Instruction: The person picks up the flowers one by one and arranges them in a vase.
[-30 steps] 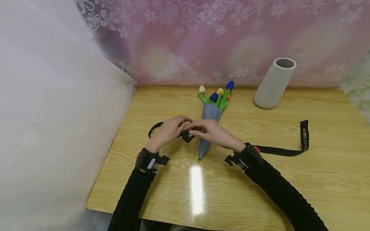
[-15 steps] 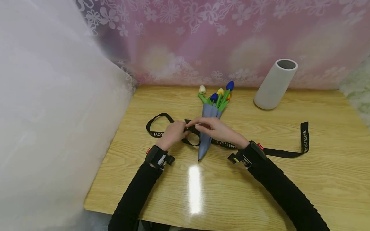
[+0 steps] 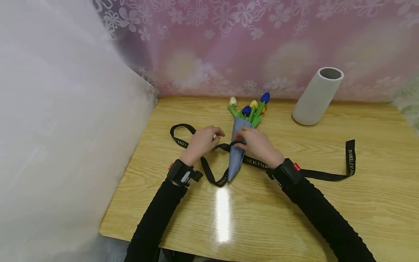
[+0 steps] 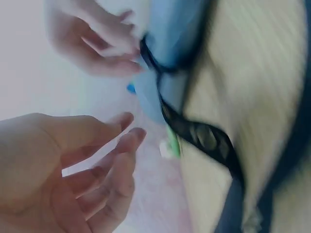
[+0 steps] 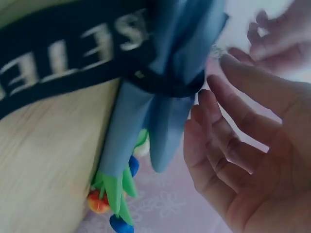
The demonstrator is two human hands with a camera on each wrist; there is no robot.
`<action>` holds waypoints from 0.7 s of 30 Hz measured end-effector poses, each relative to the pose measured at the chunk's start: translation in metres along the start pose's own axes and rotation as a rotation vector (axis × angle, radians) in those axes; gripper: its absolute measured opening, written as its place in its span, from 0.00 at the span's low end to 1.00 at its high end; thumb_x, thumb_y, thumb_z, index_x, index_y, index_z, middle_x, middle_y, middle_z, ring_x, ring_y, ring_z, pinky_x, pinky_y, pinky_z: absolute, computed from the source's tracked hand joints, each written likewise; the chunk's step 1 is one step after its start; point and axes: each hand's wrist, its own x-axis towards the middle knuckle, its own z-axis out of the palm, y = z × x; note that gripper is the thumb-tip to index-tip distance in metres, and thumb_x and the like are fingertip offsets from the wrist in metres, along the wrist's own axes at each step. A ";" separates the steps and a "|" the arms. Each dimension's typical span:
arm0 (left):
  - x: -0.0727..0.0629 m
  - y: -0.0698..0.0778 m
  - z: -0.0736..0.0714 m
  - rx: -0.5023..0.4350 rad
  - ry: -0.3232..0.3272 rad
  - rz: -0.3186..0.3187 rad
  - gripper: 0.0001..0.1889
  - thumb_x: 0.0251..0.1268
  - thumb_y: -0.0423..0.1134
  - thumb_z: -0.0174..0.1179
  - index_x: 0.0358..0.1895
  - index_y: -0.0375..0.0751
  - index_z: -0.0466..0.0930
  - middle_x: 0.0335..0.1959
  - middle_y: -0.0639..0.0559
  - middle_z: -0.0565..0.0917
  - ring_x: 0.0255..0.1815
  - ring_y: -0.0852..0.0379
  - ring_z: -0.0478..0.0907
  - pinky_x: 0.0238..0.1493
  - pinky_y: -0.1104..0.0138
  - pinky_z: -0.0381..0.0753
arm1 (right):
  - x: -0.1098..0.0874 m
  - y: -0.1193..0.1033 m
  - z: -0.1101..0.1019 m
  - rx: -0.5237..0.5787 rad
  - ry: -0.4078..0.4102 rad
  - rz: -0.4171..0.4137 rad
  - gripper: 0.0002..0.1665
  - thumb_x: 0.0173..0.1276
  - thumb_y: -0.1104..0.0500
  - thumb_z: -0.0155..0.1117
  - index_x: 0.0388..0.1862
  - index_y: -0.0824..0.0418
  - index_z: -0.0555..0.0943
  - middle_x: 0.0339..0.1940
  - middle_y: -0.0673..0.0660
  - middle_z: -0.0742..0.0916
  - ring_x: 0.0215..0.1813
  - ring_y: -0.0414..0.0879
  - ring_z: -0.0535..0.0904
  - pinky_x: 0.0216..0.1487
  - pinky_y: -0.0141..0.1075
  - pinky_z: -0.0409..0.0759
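A bunch of tulips [image 3: 253, 107], white, blue, yellow and orange, lies in a blue-grey paper cone [image 3: 236, 160] near the middle of the table. Black lettered ribbon [image 3: 208, 170] passes round the cone and loops out to its left. My right hand [image 3: 260, 145] is at the cone with bent fingers on the ribbon; in the left wrist view the ribbon rises to its fingertips. My left hand [image 3: 202, 142] hovers just left of the cone, over the ribbon. In the left wrist view, its fingers [image 4: 114, 184] are loosely bent with nothing between them.
A white vase [image 3: 312, 102] stands at the back right of the wooden table [image 3: 278, 225]. The ribbon's other end runs right, under my right wrist, and bends toward the back. A pink floral cloth [image 3: 196, 62] hangs behind, and a white sheet [image 3: 65, 127] borders the left.
My hands were close together at the ribbon left of the cone. My right hand has moved right onto the cone; my left hand has come free of the ribbon. The ribbon's lower loop has spread toward me.
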 end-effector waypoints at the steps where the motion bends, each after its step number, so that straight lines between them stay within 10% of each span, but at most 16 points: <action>1: 0.005 0.005 0.001 -0.002 -0.009 0.019 0.10 0.77 0.37 0.58 0.52 0.45 0.87 0.47 0.49 0.87 0.31 0.54 0.81 0.29 0.66 0.75 | -0.001 0.001 0.002 -0.034 -0.004 -0.004 0.09 0.67 0.56 0.74 0.42 0.59 0.86 0.37 0.56 0.84 0.36 0.50 0.82 0.36 0.42 0.80; 11: 0.031 0.020 0.011 0.003 -0.257 -0.017 0.05 0.68 0.31 0.66 0.44 0.39 0.85 0.39 0.47 0.86 0.38 0.51 0.82 0.40 0.63 0.80 | -0.002 0.005 0.019 -0.031 0.024 -0.001 0.06 0.66 0.61 0.73 0.40 0.61 0.85 0.29 0.54 0.83 0.30 0.47 0.80 0.31 0.40 0.79; 21: 0.033 0.017 0.022 -0.045 -0.174 0.030 0.06 0.73 0.38 0.63 0.46 0.42 0.85 0.42 0.47 0.88 0.38 0.52 0.84 0.39 0.64 0.81 | -0.006 0.018 0.005 0.240 0.153 0.059 0.03 0.75 0.64 0.62 0.44 0.62 0.77 0.38 0.59 0.82 0.31 0.49 0.77 0.31 0.40 0.75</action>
